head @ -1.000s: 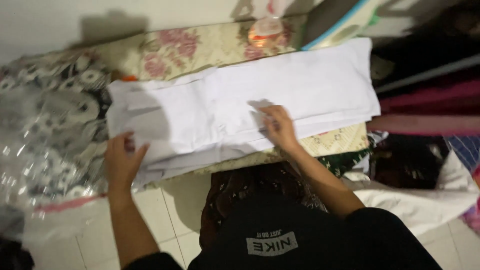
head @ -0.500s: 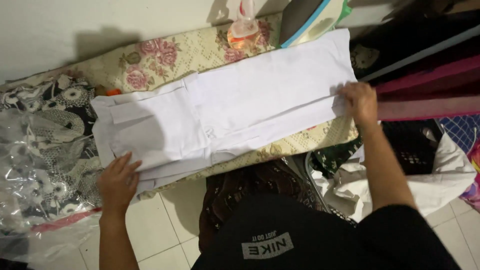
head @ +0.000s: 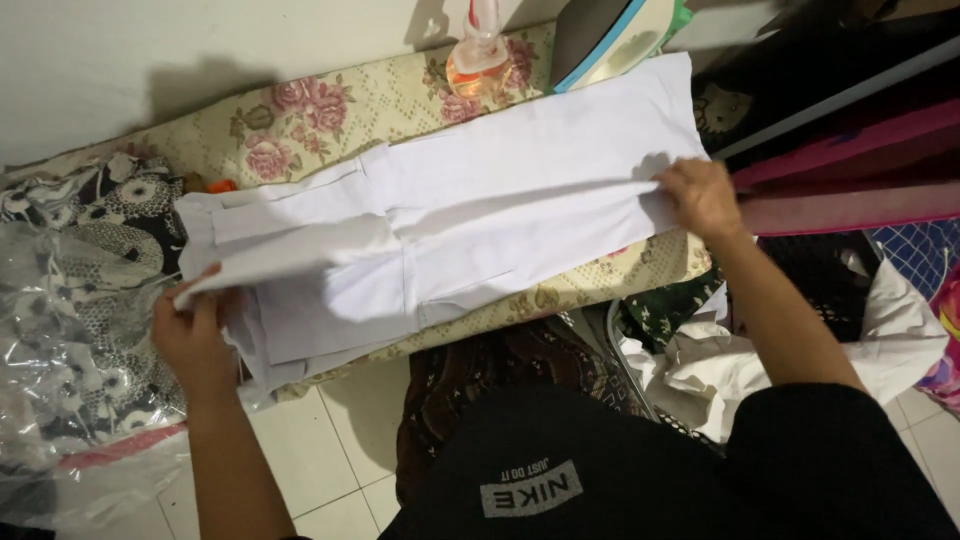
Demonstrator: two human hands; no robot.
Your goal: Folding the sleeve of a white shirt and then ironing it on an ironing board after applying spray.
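Note:
A white garment (head: 450, 220) lies stretched out on a floral padded mat (head: 350, 105) on the floor. My left hand (head: 190, 330) grips the garment's left end and lifts its edge off the mat. My right hand (head: 700, 195) pinches the right end of the same raised edge, so a long fold of white cloth hangs taut between both hands. The lower layers of the garment stay flat beneath.
An iron (head: 610, 35) stands at the mat's far edge beside a spray bottle (head: 478, 55) of orange liquid. Patterned cloth in clear plastic (head: 70, 330) lies left. Crumpled white cloth (head: 800, 350) and dark and pink clothes (head: 850, 150) sit right. White floor tiles (head: 320, 440) show below.
My right hand slid from the garment's middle to its right end. My left hand took hold of the left end. Both now lift the near edge upward.

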